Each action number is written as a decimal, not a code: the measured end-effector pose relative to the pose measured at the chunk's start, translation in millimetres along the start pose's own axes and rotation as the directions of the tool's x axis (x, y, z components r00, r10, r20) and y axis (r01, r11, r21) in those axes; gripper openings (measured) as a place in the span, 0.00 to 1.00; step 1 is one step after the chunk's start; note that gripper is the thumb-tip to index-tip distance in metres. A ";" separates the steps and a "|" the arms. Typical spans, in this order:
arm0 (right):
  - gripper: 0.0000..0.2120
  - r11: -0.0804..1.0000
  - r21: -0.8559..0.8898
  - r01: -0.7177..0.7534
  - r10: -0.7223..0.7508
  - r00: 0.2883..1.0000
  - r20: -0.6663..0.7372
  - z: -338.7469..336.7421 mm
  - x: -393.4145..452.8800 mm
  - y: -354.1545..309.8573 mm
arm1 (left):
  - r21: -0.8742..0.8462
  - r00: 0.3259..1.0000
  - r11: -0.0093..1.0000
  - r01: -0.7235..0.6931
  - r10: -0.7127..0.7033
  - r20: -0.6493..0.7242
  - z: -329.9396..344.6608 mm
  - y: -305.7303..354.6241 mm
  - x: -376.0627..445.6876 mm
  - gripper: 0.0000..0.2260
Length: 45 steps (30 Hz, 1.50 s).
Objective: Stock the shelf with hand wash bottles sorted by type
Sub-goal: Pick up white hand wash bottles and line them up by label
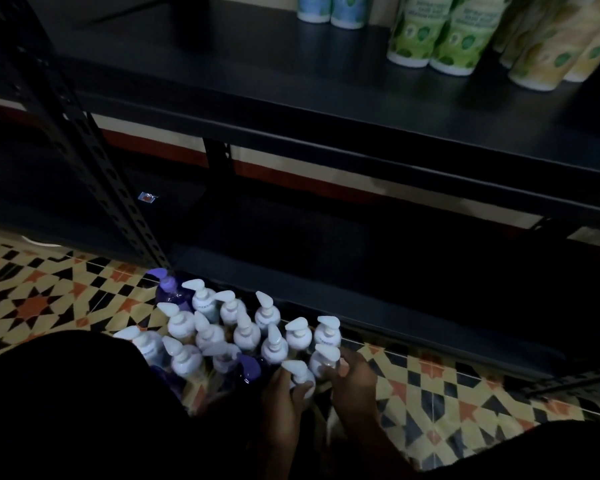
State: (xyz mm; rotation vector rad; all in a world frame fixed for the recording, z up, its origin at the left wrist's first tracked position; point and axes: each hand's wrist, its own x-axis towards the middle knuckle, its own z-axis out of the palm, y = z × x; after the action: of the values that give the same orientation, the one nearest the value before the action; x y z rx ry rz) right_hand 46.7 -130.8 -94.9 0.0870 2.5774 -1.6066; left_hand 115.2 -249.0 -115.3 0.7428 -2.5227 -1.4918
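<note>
Two hands work the near edge of the cluster on the floor: the left hand grips an upright white pump bottle, the right hand holds its neighbour. The shelf lies at twelve o'clock, well above, so both bottles lift straight up along their axes.

Patterned tile floor, star/diamond motif in cream, black, orange. Standing on it: tight cluster of white-pump hand wash bottles, upright, w/ purple-pump bottles at the far-left corner and near edge. Black metal shelf above carries blue-label bottles at back, green-label bottles and yellow-label bottles at right.
</note>
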 end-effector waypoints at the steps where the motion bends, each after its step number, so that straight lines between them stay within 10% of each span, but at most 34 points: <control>1: 0.05 1.000 -0.018 0.015 -0.015 1.000 -0.018 -2.7 -2.0 -1.8 | 0.041 0.998 0.998 -0.047 0.048 -0.040 -2.7 3.7 -0.5 0.07; 24: 0.08 0.890 0.301 0.342 -0.329 0.939 -0.097 -136.7 -9.6 -224.2 | -0.299 0.911 0.861 -0.412 0.380 -0.162 -160.3 239.5 41.5 0.09; 35: 0.05 0.813 0.437 0.385 -0.406 0.913 -0.048 -168.3 -29.9 -296.1 | -0.613 0.924 0.713 -0.341 0.375 -0.077 -206.5 303.2 21.7 0.08; 45: 0.11 0.878 0.445 0.178 -0.166 0.984 -0.066 -143.4 -31.5 -280.9 | -0.356 0.932 0.862 -0.361 0.343 -0.114 -180.4 301.7 22.9 0.21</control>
State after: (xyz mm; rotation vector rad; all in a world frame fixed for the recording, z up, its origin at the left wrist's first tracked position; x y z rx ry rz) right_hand 40.8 -125.6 221.9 -0.0905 2.2262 -2.2560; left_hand 50.8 -283.4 229.3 0.2363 -2.0929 -1.7103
